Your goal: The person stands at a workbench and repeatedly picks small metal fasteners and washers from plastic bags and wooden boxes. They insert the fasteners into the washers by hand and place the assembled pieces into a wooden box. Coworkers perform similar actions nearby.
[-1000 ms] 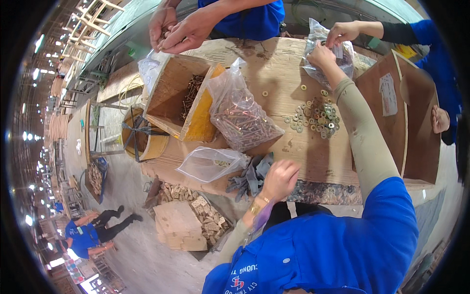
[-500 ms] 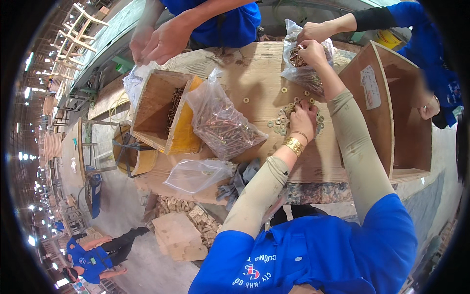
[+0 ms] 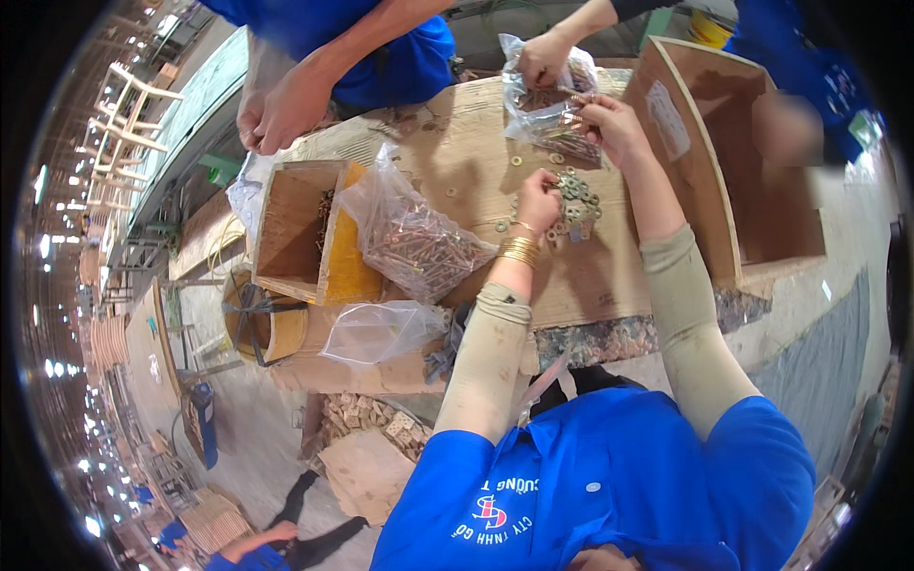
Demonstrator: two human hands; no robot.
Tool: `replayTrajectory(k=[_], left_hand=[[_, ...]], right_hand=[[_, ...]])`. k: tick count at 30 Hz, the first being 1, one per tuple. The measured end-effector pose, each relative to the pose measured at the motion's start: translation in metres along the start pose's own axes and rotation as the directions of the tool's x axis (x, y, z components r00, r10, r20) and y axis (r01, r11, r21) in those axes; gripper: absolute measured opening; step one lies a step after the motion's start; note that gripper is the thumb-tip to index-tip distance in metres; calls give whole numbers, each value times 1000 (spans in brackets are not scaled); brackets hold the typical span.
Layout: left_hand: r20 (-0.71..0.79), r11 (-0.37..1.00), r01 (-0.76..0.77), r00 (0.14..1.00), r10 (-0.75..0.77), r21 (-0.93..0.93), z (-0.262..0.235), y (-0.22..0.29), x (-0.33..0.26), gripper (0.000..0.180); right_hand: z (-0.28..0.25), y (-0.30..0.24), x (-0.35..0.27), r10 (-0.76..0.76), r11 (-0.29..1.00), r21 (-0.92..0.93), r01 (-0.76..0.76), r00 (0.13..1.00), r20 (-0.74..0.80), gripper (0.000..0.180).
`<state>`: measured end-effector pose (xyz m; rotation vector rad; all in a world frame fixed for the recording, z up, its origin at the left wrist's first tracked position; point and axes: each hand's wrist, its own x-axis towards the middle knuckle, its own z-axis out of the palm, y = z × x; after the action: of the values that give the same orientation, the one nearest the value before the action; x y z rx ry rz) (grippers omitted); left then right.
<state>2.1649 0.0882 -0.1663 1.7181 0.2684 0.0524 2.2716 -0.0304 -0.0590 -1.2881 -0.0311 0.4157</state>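
Note:
My left hand (image 3: 540, 203) is closed in a pinch at the left edge of a loose pile of metal washers (image 3: 577, 202) on the cardboard-covered table. What its fingertips hold is hidden. Farther off and to the right, my right hand (image 3: 619, 130) pinches a bolt (image 3: 583, 98) beside a clear plastic bag of bolts (image 3: 569, 139). A co-worker's hand (image 3: 545, 59) reaches into the far end of that bag. Left of my left hand lies a larger clear bag (image 3: 419, 245) full of bolts.
An open wooden box (image 3: 700, 162) stands at the right; a smaller one (image 3: 290, 224) with bolts stands at the left. An empty-looking plastic bag (image 3: 376, 335) lies near the front edge. Another co-worker's hands (image 3: 286, 112) are at the far left. Wood blocks (image 3: 371, 419) sit below the table.
My right hand has drawn back from the bag with a bolt in its fingers. My left hand has shifted from the middle of the washers to their left edge. The view has shifted too.

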Motion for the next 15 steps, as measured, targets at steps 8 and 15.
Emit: replayTrajectory(k=[8,15], left_hand=[[377,432,518,848,-373,-739,-21,10,-6,8],[288,536,484,865,-411,-692,-20,23,-1,3]], right_hand=[[-30,39,-127,282,956,112,-271,955,-89,14],[-33,47,-85,131,977,174,-122,990,-42,13]])
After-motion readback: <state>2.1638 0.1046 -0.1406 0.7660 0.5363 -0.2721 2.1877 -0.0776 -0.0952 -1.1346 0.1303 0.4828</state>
